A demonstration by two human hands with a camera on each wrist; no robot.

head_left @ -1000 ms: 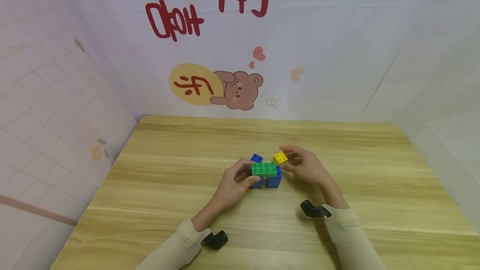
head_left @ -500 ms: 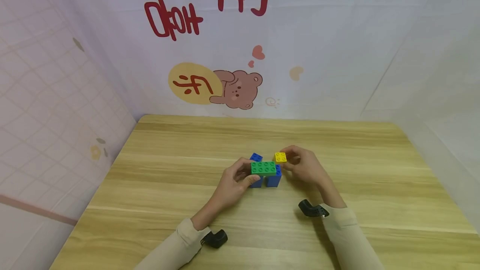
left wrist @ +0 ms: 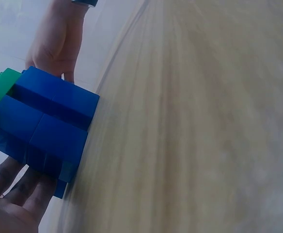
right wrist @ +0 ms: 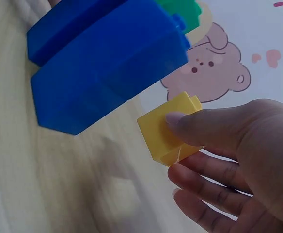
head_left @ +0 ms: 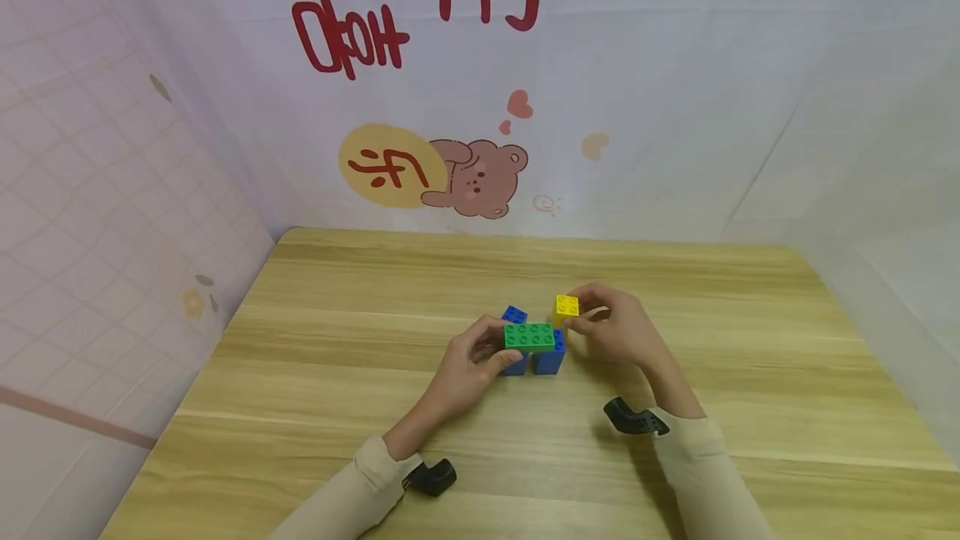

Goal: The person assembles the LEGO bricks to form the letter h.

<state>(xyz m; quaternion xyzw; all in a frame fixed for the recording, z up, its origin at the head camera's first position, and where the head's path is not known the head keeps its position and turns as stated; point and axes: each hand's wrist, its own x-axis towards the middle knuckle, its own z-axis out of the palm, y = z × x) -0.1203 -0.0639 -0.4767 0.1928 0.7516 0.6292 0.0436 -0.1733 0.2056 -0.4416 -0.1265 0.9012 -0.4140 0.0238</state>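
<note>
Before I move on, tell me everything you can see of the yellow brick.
The yellow brick is a small, smooth, plastic-looking block with four round studs on top, two by two. The right hand pinches it, its thumb against one side. It is held above the table, studs upward; the right wrist view shows it apart from the nearer blue stack.

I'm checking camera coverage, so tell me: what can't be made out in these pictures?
Head view: fingertips of the left hand, hidden behind the green brick.
Left wrist view: the yellow brick and the fingertips of the right hand, blocked by the blue bricks.
Right wrist view: most of the green brick, behind blue bricks and cut by the top edge.
</note>
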